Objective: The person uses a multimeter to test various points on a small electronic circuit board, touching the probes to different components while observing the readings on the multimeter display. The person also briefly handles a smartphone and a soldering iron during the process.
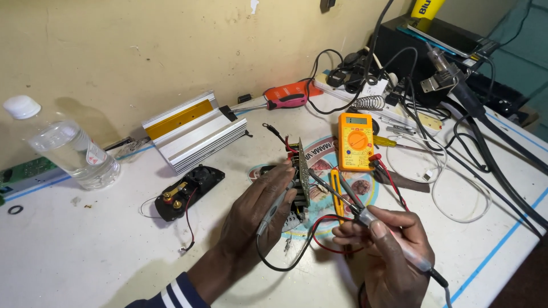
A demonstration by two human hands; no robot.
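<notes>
Circuit board (302, 174) and black probe (273, 211) grasped in left hand (257, 214), red probe (394, 242) pinched in right hand (388, 251), orange meter (355, 141) behind on tabletop (85, 256)

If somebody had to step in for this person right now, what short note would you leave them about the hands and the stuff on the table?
Left hand: holds the circuit board upright on edge and grips a grey probe alongside it.
Right hand: holds a second probe like a pen, tip pointing at the board.
Yellow multimeter: lies behind the board, leads plugged in, its display too small to read.
Around: aluminium casing opened and set aside by the wall, black end panel with fan lying left of the hands, plastic bottle far left.
Done: board is out of its casing. Left: both probes seem to be at the board; nothing is refitted.
</notes>
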